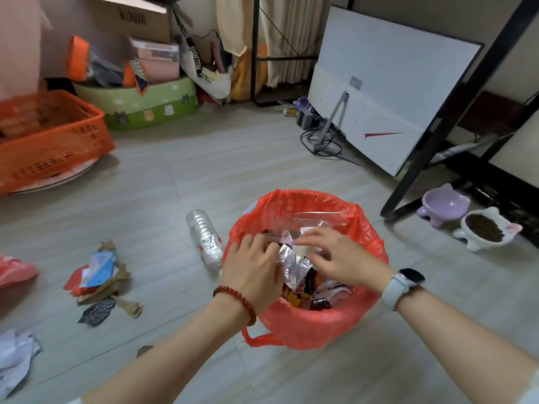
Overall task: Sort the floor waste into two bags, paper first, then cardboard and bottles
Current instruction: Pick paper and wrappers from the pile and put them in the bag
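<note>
A red plastic bag [309,322] stands open on the floor, partly filled with wrappers and foil. Both my hands reach into its mouth. My left hand [250,269] has curled fingers on a shiny silver foil wrapper [291,266] at the bag's left rim. My right hand [341,258] pinches pale paper and clear plastic above the waste. A crushed clear plastic bottle [205,237] lies on the floor just left of the bag. A pile of brown cardboard scraps with blue and red cards [102,278] lies farther left. Crumpled white paper [14,360] sits at the bottom left edge.
An orange crate [49,141] and a green round cat bed [140,103] stand at the back left. A white board [388,91] leans against a black frame at right, cables at its foot. Two pet bowls [466,217] sit right of the bag. Another red bag [14,272] lies far left.
</note>
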Demonstrator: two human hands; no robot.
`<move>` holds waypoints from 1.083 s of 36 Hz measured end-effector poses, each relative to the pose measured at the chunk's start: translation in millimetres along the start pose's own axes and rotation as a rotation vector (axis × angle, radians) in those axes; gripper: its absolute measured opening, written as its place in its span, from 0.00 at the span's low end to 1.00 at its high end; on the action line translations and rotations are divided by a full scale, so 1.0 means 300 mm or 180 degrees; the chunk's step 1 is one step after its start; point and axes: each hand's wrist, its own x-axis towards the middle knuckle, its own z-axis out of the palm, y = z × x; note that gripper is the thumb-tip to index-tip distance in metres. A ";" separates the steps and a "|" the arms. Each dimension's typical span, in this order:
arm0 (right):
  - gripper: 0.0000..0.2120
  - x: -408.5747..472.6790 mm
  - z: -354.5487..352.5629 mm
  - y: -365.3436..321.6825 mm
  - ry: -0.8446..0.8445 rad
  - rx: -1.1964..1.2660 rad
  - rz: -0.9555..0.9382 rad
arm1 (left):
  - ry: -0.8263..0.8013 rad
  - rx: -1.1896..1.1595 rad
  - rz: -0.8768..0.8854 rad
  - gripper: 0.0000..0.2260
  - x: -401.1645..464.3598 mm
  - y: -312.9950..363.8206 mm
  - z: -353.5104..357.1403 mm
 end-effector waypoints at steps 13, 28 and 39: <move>0.22 0.015 0.141 0.074 -0.1598 -0.1636 0.0700 | -0.1128 0.0442 0.0605 0.19 0.048 -0.048 -0.016; 0.23 -0.035 0.112 0.019 -0.0508 -0.0872 0.0785 | -0.2879 0.0651 0.0035 0.28 0.147 0.022 0.116; 0.17 0.053 0.019 -0.022 -0.0101 -0.1098 0.0785 | -0.0429 0.0076 0.0544 0.16 0.126 -0.100 0.034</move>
